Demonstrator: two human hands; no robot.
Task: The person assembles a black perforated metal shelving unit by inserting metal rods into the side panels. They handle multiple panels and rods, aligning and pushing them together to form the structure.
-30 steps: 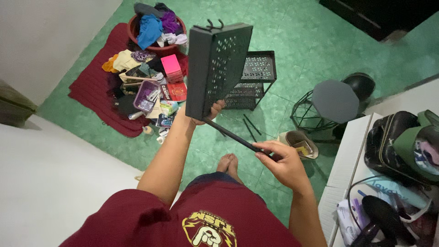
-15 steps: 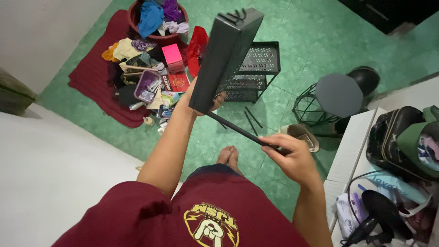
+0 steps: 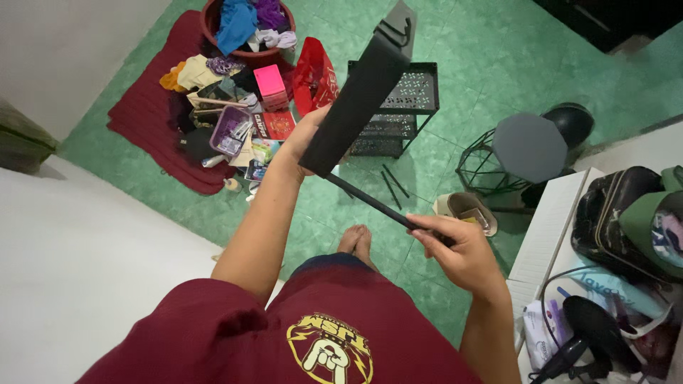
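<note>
I held a black tray up in front of me with my left hand. My fingers were wrapped tight around its low end, and the tray leaned up and away from me, so I saw it from its thin side. My right hand was shut around a thin black rod. The rod ran from that hand up to the low end of the tray and looked like it met it there. Down on the green floor, a black rack with holes in its shelves stood behind the tray. Two more thin rods lay on the floor next to the rack. A red mat was on the floor to my left, with a lot of small stuff piled on it. A round tub full of clothes sat at its far end. A dark stool stood to my right. My bare feet showed far below my hands.
</note>
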